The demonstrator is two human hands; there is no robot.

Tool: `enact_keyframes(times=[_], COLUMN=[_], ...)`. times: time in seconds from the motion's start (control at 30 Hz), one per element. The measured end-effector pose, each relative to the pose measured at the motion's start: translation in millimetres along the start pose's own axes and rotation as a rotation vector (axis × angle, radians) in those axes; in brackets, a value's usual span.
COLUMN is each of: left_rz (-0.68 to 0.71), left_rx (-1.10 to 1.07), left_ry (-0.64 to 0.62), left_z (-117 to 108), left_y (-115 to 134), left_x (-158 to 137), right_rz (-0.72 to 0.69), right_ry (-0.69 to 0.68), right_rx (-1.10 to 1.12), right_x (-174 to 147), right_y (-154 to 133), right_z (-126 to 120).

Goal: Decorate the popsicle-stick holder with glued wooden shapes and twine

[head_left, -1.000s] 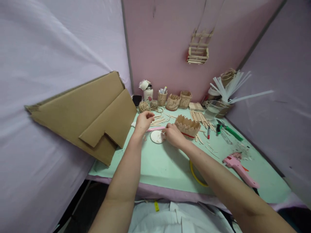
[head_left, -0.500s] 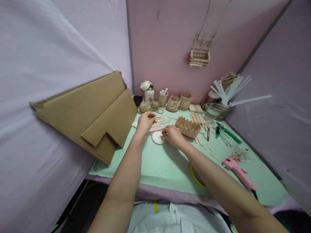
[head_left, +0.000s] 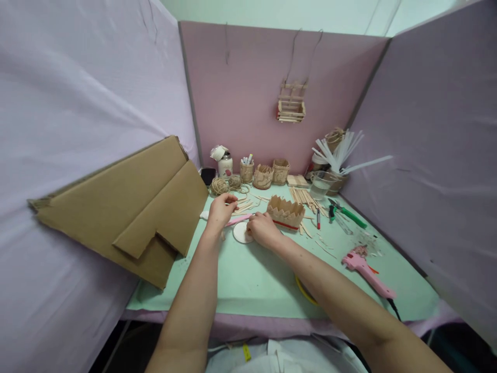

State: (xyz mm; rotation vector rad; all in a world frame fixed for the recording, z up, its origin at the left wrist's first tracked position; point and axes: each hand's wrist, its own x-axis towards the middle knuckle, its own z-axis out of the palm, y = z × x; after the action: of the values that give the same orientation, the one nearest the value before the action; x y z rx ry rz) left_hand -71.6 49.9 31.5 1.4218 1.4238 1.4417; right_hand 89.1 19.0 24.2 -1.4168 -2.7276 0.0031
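Observation:
My left hand (head_left: pixel 222 210) is over the back of the table with thumb and fingers pinched together. Whatever lies in that pinch is too small to make out, and thin wooden sticks (head_left: pixel 245 205) lie just beyond it. At the right edge of a round white disc (head_left: pixel 241 233), my right hand (head_left: pixel 264 229) has its fingers curled down, hiding what they grip. A slim pink tool (head_left: pixel 238 219) stretches between the hands, behind the disc. Close by on the right sits a zigzag-topped wooden box (head_left: pixel 286 213) with a red strip along its base.
Folded cardboard (head_left: pixel 147 207) leans at the left. Jars, twine balls (head_left: pixel 219 186) and decorated pots (head_left: pixel 263 177) line the back. On the right are green-handled pliers (head_left: pixel 351 215), a red marker (head_left: pixel 318 219) and a pink glue gun (head_left: pixel 367 272). My right forearm partly covers a yellow ring (head_left: pixel 305 291).
The camera view has tilted up and shifted, showing more of the wall top. Both hands keep nearly the same places relative to the disc and sticks.

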Motion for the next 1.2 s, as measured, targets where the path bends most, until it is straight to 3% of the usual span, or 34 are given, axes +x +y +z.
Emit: enact_keyframes(times=[0.27,0.7,0.8,0.97,1.07,1.2], left_rz=[-0.034,-0.016,-0.005,0.001,0.008,0.004], left_rx=[-0.009,0.086,0.099,0.081,0.097,0.136], left_ry=[-0.036,-0.057,-0.055,-0.056,-0.05,-0.052], left_z=[2.8,3.3,4.5,7.5,8.8,9.2], left_y=[6.7,8.3,10.7,12.8,12.1,13.7], left_x=[-4.0,-5.1,-6.5,-9.1,-10.5,-13.2], right_rz=[-0.048,0.049,0.106,0.3,0.355,0.353], right_ry=[0.03,0.157,0.231,0.326,0.288,0.169], right_rx=[-0.021,0.089,0.094,0.054,0.049,0.091], right_x=[-7.7,-3.4,3.2,40.2,72.3,116.9], right_y=[-1.7,40.0,66.3,140.8,173.5,186.0], right_z=[-2.9,-48.1,-56.2,-77.3,-77.4,-57.4])
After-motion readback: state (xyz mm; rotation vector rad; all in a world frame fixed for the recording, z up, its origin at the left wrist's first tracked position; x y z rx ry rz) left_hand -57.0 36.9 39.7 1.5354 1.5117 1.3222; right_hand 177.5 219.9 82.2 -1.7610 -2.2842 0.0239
